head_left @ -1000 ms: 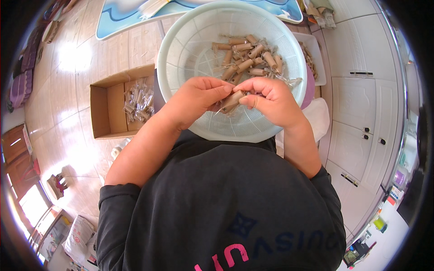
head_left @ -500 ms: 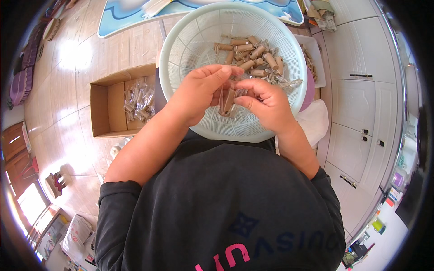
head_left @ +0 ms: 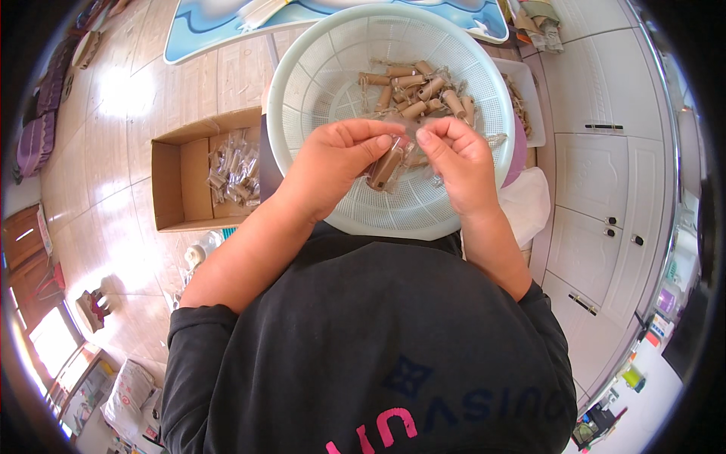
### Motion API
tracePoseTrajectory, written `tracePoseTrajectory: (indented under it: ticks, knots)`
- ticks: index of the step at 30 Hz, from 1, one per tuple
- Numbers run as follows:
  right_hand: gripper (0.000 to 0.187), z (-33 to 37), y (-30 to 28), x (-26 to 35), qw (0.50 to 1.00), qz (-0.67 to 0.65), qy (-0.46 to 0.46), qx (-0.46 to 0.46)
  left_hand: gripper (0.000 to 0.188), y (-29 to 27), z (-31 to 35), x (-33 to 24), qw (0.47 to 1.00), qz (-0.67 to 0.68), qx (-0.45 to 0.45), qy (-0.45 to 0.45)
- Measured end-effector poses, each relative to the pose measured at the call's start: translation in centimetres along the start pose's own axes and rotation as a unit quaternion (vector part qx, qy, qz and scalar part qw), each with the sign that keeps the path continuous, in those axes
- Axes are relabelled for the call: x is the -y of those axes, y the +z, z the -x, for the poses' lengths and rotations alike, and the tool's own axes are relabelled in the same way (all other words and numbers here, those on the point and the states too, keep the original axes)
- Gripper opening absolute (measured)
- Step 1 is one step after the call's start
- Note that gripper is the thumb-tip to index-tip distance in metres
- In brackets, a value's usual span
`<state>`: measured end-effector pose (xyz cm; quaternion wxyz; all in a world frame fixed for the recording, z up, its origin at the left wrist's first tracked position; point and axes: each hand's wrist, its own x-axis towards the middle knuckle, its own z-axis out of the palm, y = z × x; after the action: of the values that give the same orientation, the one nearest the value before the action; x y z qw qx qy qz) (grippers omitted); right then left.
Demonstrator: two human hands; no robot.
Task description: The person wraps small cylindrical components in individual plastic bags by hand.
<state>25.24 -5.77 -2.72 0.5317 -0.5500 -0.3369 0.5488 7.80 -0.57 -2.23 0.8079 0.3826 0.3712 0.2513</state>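
Observation:
Over the pale green mesh basket [head_left: 308,64], both my hands work on a small clear plastic bag [head_left: 408,153] with a brown cylinder [head_left: 387,166] inside. My left hand [head_left: 329,159] pinches the bag near its upper end between thumb and fingers, and the cylinder hangs tilted below. Thumb and forefinger of my right hand [head_left: 463,163] are closed in a pinch at the bag's right upper edge, on what looks like its clear film. Farther back in the basket lies a heap of loose brown cylinders [head_left: 412,89] with thin strings attached.
Left of the basket, a cardboard box [head_left: 172,181] holds several bagged pieces [head_left: 234,170]. A blue-patterned table [head_left: 200,38] stands beyond. To the right are a white tray [head_left: 538,113], a white plastic bag [head_left: 527,206] and pale cabinets [head_left: 594,178].
My right hand has moved right and slightly up, away from the cylinder to the bag's edge. The cylinder now shows more fully inside the clear bag, still at my left hand.

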Motion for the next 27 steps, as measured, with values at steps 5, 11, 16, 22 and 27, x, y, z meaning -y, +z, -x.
tracePoseTrajectory:
  ticks: [5,11,16,22,27]
  knots:
    - [0.011,-0.6,0.3,-0.3,0.977,0.093,-0.155,-0.113,0.022,0.4,0.0,0.4,1.000,0.016,-0.025,0.002]
    - [0.014,-0.3,2.0,0.5,0.898,0.316,-0.307,-0.014,0.019,0.7,0.4,0.5,0.999,0.001,-0.044,0.014]
    - [0.011,-0.6,2.6,0.2,0.917,0.292,-0.273,-0.001,0.019,0.9,0.4,1.2,0.997,0.003,-0.041,0.058]
    - [0.010,-0.7,2.5,-1.0,0.985,0.107,-0.136,0.003,0.018,0.9,0.8,1.1,0.985,-0.152,-0.043,0.063]
    - [0.012,-2.0,-0.6,-0.8,0.986,-0.098,-0.116,-0.064,0.018,1.2,0.7,0.5,0.987,-0.131,-0.054,0.070]
